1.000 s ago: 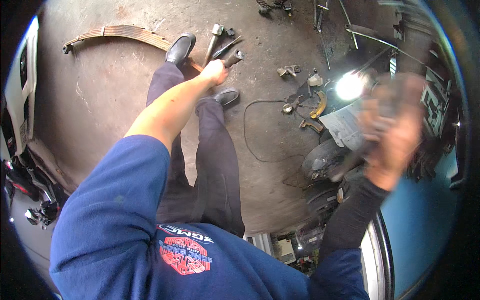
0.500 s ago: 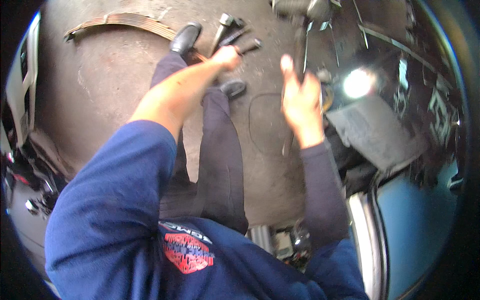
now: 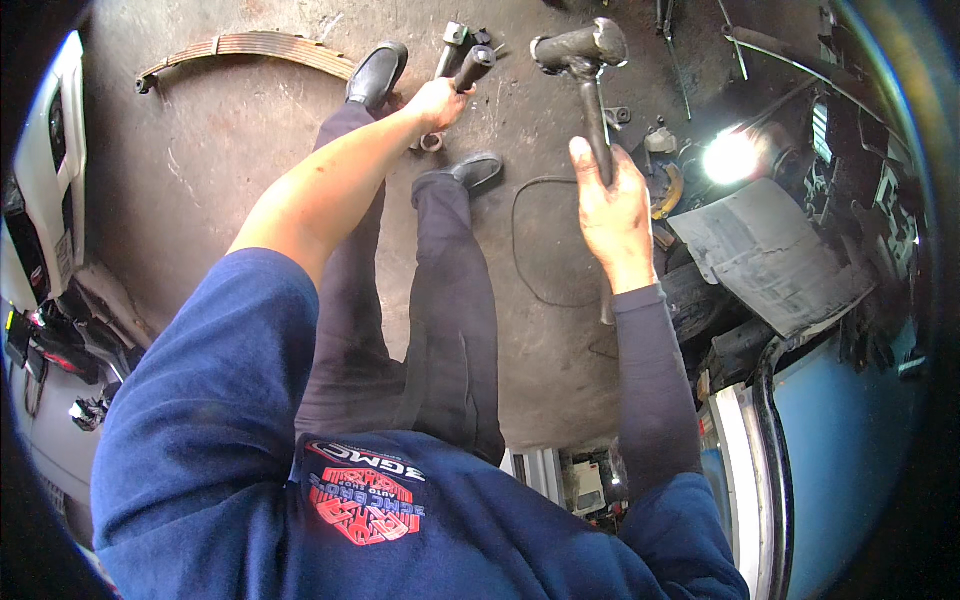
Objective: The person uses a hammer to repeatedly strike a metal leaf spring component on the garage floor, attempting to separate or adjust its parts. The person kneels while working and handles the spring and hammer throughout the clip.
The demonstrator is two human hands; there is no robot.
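My right hand (image 3: 613, 215) is closed round the dark handle of a sledgehammer (image 3: 582, 47), thumb laid along the handle. The heavy steel head is raised and points away from me. My left hand (image 3: 437, 105) grips a short, dark metal bar with a round end (image 3: 477, 64); its exact kind I cannot tell. Just below that hand shows a rusty metal ring (image 3: 432, 142), partly covered. Beyond the bar, some metal pieces (image 3: 455, 38) lie on the floor. A rusty leaf spring (image 3: 255, 45) stretches from the far left to my shoe.
My feet in black shoes (image 3: 375, 72) stand near the work. A thin cable (image 3: 515, 235) curves over the concrete floor at the right. Beside it are a bright lamp (image 3: 731, 158), a grey panel (image 3: 770, 255) and a blue vehicle body part (image 3: 850, 430). A white vehicle (image 3: 62, 170) stands left.
The hammer head has come nearer and lower in the picture, and its blur is gone. My left hand has shifted slightly left, and the bar's round end now tilts up more.
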